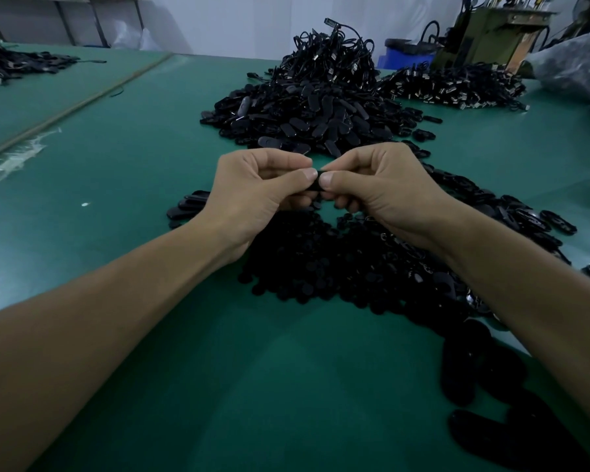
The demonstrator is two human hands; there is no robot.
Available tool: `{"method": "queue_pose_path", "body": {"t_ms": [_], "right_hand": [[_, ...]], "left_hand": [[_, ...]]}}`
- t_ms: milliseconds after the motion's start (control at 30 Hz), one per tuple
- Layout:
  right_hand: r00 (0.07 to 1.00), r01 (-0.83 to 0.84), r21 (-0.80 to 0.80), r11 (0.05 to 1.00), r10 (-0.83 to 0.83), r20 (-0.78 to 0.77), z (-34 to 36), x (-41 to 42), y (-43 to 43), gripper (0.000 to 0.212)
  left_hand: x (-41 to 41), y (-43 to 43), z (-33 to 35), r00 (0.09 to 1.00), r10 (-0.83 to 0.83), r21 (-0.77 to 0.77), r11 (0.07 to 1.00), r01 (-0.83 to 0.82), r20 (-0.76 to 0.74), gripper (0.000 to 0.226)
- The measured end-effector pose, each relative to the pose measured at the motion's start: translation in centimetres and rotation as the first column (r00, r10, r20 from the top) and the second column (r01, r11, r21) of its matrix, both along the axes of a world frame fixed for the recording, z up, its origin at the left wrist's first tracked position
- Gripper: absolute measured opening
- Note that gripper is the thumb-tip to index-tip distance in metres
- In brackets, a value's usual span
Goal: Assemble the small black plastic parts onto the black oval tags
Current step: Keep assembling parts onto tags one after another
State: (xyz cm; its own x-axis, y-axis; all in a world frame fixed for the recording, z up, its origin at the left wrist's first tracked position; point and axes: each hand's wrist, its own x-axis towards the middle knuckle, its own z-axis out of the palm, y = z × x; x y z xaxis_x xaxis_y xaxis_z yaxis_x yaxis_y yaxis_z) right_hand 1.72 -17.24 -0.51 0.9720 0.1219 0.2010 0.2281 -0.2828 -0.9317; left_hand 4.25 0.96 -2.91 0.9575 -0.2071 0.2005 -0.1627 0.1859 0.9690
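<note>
My left hand (252,189) and my right hand (382,185) meet above the green table (116,172), thumbs nearly touching. Between the thumbs and forefingers they pinch one black oval tag (315,180); most of it is hidden by the fingers. Whether a small part sits on it I cannot tell. Under the hands lies a heap of small black plastic parts (321,264). Beyond the hands rises a big pile of black oval tags (304,114). A few loose tags (188,206) lie left of my left wrist.
Corded black pieces top the far pile (334,52), and another heap with metal ends (457,85) lies at the back right. More tags trail along the right (511,212). A dark pile (11,64) sits far left. Machinery (491,32) and a plastic bag (573,66) stand behind.
</note>
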Motion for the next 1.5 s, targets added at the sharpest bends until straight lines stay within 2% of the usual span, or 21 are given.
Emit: {"method": "queue_pose_path", "body": {"t_ms": [133,267,300,400,500,600,733,933,1167,1500], "right_hand": [[0.999,0.025,-0.048,0.999,-0.023,0.044,0.0,-0.1,0.3,0.015],[0.997,0.05,-0.086,0.995,-0.044,0.07,-0.2,-0.2,0.4,0.008],[0.992,0.073,-0.132,0.989,-0.059,0.109,-0.3,-0.3,0.5,0.005],[0.944,0.216,-0.289,0.933,-0.124,0.305,-1.0,-0.6,0.8,0.018],[0.862,0.314,-0.309,0.898,-0.133,0.489,-1.2,-0.9,1.2,0.015],[0.807,0.37,-0.339,0.865,-0.119,0.578,-1.3,-0.8,1.2,0.013],[0.833,0.347,-0.329,0.878,-0.128,0.538,-1.2,-0.8,1.2,0.008],[0.893,0.32,-0.158,0.934,-0.241,0.379,-0.9,-0.1,0.7,0.006],[0.92,0.254,-0.169,0.952,-0.184,0.346,-0.7,-0.2,1.0,0.009],[0.912,0.28,-0.197,0.939,-0.196,0.361,-0.7,-0.5,1.5,0.016]], "left_hand": [[0.0,-0.1,0.0,1.0,-0.004,0.019,1.0,0.004,0.019,0.008],[0.1,0.2,0.1,0.999,0.024,0.044,0.999,-0.026,0.04,0.011],[0.1,0.3,0.0,0.999,0.039,0.036,0.999,-0.04,0.034,0.011],[0.0,0.2,-0.2,0.997,0.075,0.001,0.997,-0.075,0.017,0.01],[-0.2,-0.1,-0.1,0.998,0.066,-0.031,0.997,-0.065,0.019,0.011],[-0.3,-0.4,-0.1,0.999,0.038,-0.076,0.996,-0.039,-0.009,0.013],[-0.5,-0.5,-0.1,1.0,0.024,-0.074,0.997,-0.025,-0.012,0.017],[-0.4,-0.2,-0.4,0.996,0.083,0.007,0.996,-0.084,0.042,0.021],[-0.3,-0.3,-0.6,0.982,0.13,0.094,0.985,-0.144,0.141,0.022],[-0.6,-0.5,-0.6,0.964,0.147,0.145,0.973,-0.181,0.22,0.025]]}}
